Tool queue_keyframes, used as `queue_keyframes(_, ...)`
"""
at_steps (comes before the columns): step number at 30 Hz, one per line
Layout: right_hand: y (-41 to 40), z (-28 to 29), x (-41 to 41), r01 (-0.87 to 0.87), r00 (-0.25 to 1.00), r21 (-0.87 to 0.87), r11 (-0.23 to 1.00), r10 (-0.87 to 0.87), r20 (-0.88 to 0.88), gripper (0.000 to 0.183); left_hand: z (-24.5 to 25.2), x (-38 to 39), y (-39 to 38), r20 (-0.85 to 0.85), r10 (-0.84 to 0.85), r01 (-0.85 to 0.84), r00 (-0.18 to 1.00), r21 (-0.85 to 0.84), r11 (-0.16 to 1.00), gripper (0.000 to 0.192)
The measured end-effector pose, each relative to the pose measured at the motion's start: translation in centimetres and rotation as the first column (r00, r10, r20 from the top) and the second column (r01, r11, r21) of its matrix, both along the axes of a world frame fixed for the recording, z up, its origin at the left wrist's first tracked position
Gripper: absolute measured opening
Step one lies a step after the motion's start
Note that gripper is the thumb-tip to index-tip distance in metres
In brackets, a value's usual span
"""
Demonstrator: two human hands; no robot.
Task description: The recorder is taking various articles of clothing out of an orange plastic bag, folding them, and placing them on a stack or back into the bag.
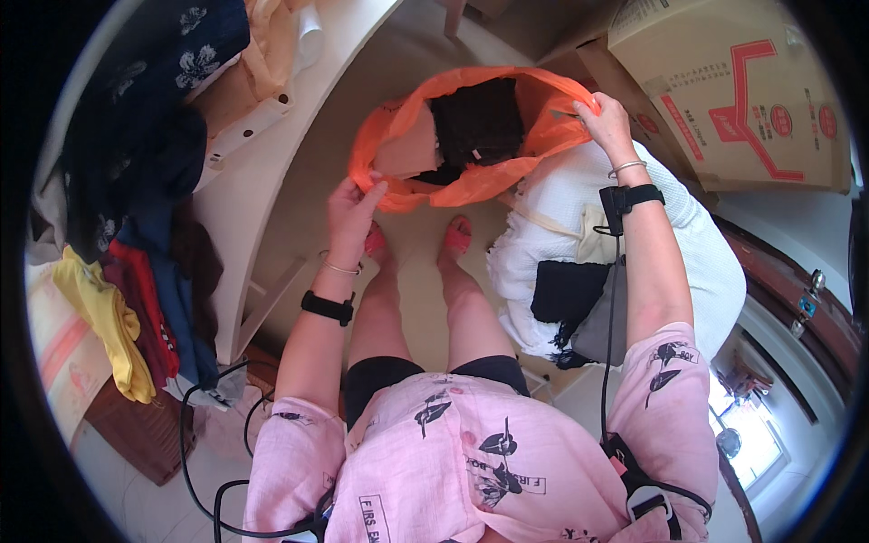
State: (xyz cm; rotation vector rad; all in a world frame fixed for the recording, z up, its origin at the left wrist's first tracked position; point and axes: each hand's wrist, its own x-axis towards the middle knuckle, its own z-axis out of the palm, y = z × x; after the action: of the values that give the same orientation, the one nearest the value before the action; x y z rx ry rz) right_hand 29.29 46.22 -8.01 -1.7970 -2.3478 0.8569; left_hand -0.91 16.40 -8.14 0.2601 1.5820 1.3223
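Between my hands an orange plastic bag (468, 193) hangs with its mouth spread wide. My left hand (353, 203) pinches the near left part of its rim. At the far right of the rim, my right hand (604, 122) grips the bunched plastic. Inside the bag lie a folded black cloth (478, 122) and, left of it, a folded pale pink cloth (411, 146). The bottom of the bag is hidden by these.
On my left, a white table (271, 176) carries piled clothes, among them a yellow garment (102, 326). To my right, a white textured cloth (699, 271) holds a black fringed fabric (569, 292). A printed cardboard box (740, 102) stands at the upper right. Black cables run along my sides.
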Motion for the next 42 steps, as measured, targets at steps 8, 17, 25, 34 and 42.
queue_keyframes(8,-3.3,1.5,1.2,-0.04,0.999,0.101,0.994,0.042,-0.017,0.047,0.0,0.6,-0.6,-0.052,-0.036,0.034,0.998,-0.04,0.999,0.019)
queue_keyframes(17,-13.1,6.5,2.9,0.018,0.971,0.271,0.963,0.048,-0.235,0.036,2.1,0.6,-2.5,-0.135,-0.061,0.044,0.989,-0.126,0.991,0.023)
queue_keyframes(25,-24.2,6.9,6.3,-0.031,0.96,0.008,1.0,0.032,-0.28,0.035,9.0,1.8,-6.4,-0.47,-0.328,0.274,0.82,-0.18,0.945,0.022)
queue_keyframes(34,-24.5,8.6,3.4,-0.314,0.923,-0.062,0.947,0.289,-0.252,0.036,21.3,1.3,-11.4,-0.886,-0.244,0.229,0.395,-0.162,0.96,0.022)
queue_keyframes(42,-23.3,11.8,-0.6,-0.541,0.833,0.014,0.841,0.538,-0.131,0.036,25.2,-3.9,-15.6,-0.98,-0.007,0.007,0.201,-0.006,1.0,0.012)
